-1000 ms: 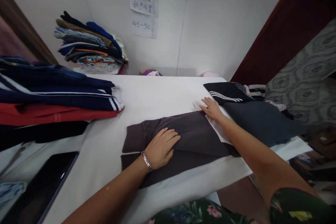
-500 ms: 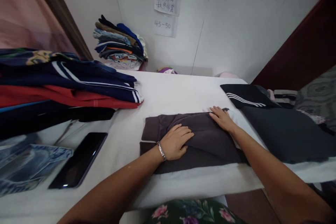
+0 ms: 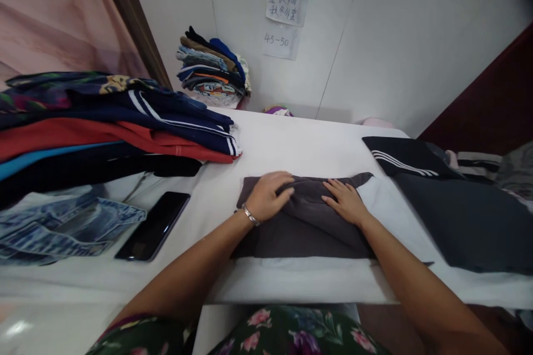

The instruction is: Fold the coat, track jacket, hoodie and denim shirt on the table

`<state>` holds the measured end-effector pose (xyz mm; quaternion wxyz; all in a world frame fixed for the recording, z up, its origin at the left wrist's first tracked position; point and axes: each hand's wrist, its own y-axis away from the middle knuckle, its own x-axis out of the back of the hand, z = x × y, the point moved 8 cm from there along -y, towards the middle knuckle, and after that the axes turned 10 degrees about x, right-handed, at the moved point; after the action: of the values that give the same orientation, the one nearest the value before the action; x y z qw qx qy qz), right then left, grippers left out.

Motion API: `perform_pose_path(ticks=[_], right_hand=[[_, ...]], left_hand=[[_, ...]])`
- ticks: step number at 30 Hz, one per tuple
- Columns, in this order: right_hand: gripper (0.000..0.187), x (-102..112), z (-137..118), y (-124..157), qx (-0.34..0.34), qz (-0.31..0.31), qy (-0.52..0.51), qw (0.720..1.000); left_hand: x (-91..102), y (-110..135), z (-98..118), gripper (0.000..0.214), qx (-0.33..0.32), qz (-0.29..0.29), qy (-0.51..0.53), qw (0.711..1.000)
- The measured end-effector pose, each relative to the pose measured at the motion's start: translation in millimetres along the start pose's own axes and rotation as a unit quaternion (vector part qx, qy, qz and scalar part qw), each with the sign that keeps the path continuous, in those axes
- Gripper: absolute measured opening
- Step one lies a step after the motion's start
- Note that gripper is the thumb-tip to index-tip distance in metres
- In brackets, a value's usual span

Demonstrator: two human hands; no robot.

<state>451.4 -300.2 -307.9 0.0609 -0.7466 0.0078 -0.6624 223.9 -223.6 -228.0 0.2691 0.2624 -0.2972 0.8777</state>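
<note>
A dark grey-brown garment, which looks like folded trousers, lies on the white-covered table in front of me. My left hand, with a silver bracelet at the wrist, rests on its left part. The fingers are slightly bent and the thumb stands apart from them. On the upper right part, my right hand lies flat with spread fingers. Shallow creases run across the cloth between the two hands. The garment's left end is partly covered by my left hand and forearm.
A phone and blue jeans lie at left, below a pile of clothes. Another stack of folded clothes stands by the wall. Dark folded garments lie at right. Written paper signs hang on the wall.
My left hand has moved up the garment, toward its far edge. My right hand has shifted slightly down and toward the left hand. The view has swung a little to the left.
</note>
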Motion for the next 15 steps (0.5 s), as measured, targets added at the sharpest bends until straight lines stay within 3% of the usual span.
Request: perform_pose_path(ticks=[3, 8, 15], right_hand=[[0.055, 1.6, -2.3, 0.6, 0.001, 0.006, -0.004, 1.000], [0.054, 3.6, -2.4, 1.6, -0.005, 0.021, -0.015, 1.000], [0.050, 13.6, -9.6, 5.1, -0.006, 0.064, -0.085, 0.994]], left_hand=[[34.3, -2.8, -41.5, 0.039, 0.152, 0.083, -0.069, 0.982], [43.6, 32.5, -104.6, 0.067, 0.384, 0.006, -0.071, 0.921], [35.1, 73.3, -117.7, 0.073, 0.493, 0.023, 0.176, 0.852]])
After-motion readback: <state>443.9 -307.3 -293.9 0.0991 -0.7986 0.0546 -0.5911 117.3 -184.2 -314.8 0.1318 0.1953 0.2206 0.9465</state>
